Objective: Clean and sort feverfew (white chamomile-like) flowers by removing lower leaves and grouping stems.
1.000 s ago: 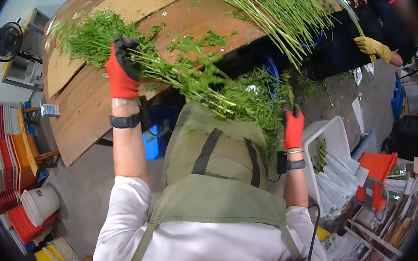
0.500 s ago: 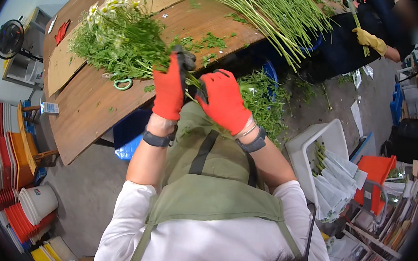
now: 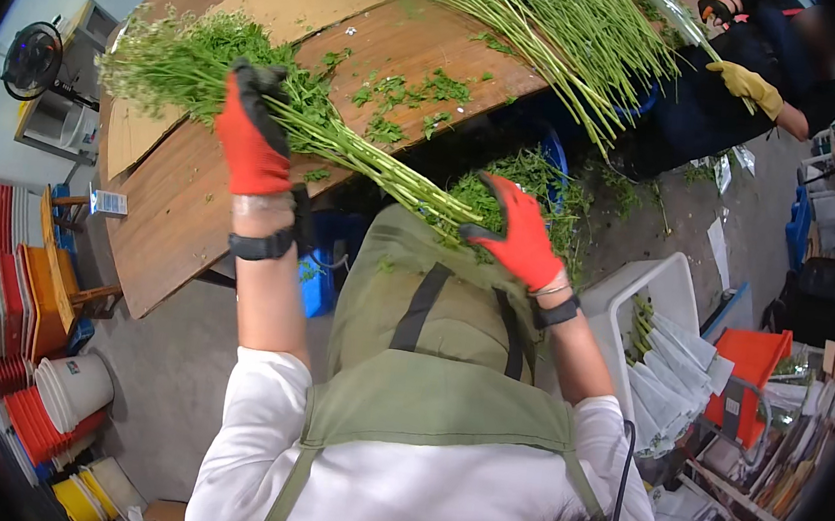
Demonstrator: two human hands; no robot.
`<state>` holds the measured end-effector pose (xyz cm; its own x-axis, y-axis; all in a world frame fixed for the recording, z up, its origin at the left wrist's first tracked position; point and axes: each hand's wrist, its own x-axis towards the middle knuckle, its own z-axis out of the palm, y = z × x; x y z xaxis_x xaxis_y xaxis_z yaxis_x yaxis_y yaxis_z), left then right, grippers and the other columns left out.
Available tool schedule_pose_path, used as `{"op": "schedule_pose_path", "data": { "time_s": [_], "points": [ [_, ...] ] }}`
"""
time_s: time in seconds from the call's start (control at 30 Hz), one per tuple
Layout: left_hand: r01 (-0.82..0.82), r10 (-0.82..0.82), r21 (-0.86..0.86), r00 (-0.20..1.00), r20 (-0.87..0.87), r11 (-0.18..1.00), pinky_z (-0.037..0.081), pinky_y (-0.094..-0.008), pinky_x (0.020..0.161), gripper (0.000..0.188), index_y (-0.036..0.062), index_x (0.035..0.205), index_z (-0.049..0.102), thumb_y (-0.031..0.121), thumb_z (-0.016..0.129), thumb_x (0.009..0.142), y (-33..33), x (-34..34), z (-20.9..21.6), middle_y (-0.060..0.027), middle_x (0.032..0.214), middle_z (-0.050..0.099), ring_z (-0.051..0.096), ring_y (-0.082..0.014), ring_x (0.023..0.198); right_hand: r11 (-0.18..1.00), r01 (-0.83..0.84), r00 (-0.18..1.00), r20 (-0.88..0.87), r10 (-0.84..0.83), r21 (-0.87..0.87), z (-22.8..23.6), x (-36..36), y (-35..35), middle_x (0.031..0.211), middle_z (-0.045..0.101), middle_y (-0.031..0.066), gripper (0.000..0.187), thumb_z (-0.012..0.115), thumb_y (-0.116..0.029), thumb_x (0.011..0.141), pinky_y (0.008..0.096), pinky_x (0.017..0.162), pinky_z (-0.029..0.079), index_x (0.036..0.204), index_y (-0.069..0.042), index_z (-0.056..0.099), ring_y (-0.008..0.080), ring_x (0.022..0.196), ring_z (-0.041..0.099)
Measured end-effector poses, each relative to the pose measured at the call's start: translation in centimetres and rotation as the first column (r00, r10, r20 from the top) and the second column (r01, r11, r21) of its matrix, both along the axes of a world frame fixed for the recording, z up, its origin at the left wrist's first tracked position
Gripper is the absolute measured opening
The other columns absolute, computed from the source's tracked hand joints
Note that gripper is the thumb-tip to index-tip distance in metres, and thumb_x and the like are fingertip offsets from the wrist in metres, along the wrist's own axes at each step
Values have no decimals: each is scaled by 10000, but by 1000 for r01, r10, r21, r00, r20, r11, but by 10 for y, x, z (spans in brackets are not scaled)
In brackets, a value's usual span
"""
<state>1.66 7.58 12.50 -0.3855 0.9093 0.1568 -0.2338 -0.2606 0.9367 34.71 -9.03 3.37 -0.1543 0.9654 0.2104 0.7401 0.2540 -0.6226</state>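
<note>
A long bunch of daisy-like flowers [image 3: 377, 161] slants across my front, its leafy heads over the wooden table [image 3: 163, 236] and its bare stem ends toward me. My left hand [image 3: 254, 134], in a red and black glove, is closed around the leafy upper part. At the lower end, my right hand [image 3: 520, 235], gloved the same way, has thumb and fingers apart around the stem ends. Whether it touches them is hard to tell. The blossoms at the far left are smeared by motion.
Long green stems [image 3: 558, 53] are piled on the table's far side, with leaf scraps nearby. A co-worker's yellow-gloved hand [image 3: 746, 83] holds stems at the upper right. A white bin [image 3: 613, 315] with wrapped bunches stands right. Stacked buckets [image 3: 73, 393] are at the left.
My left hand has moved left and away along with the bunch, which now lies stretched out. My right hand has shifted right, its fingers spreading. The green-handled scissors no longer show.
</note>
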Motion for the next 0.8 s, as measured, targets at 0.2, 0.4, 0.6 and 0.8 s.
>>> {"op": "schedule_pose_path", "data": {
  "time_s": [0.2, 0.4, 0.6, 0.8],
  "points": [
    [228, -180, -149, 944, 277, 962, 458, -295, 607, 307, 73, 928, 606, 366, 593, 1019, -18, 47, -14, -76, 808, 656, 549, -159, 657, 989, -137, 938, -314, 149, 59, 40, -56, 23, 1304, 600, 119, 600, 826, -185, 754, 449, 1042, 416, 1304, -123, 594, 369, 1219, 531],
    [189, -135, -207, 959, 247, 960, 469, -290, 627, 293, 86, 903, 592, 351, 576, 1029, -19, 44, -22, -80, 840, 671, 553, -157, 665, 959, -43, 944, -302, 131, 279, -4, -39, 20, 1134, 660, 130, 379, 757, -60, 774, 427, 898, 495, 1135, -64, 643, 358, 1030, 617],
    [147, -103, -185, 969, 224, 972, 470, -294, 634, 287, 86, 892, 571, 333, 564, 1038, -8, 17, -42, -71, 840, 659, 568, -159, 687, 959, 272, 639, -729, -245, -84, 19, -19, 18, 1243, 663, 101, 494, 731, -15, 773, 363, 1013, 476, 1253, -32, 616, 244, 1150, 627],
    [201, -125, -200, 932, 339, 959, 471, -298, 608, 252, 82, 920, 578, 310, 586, 1027, -15, 42, -41, -65, 809, 640, 552, -168, 660, 988, -156, 969, -191, 155, 8, 41, -50, 9, 1292, 635, 106, 546, 766, -58, 755, 363, 1056, 438, 1279, -57, 612, 276, 1215, 587]
  ]
}}
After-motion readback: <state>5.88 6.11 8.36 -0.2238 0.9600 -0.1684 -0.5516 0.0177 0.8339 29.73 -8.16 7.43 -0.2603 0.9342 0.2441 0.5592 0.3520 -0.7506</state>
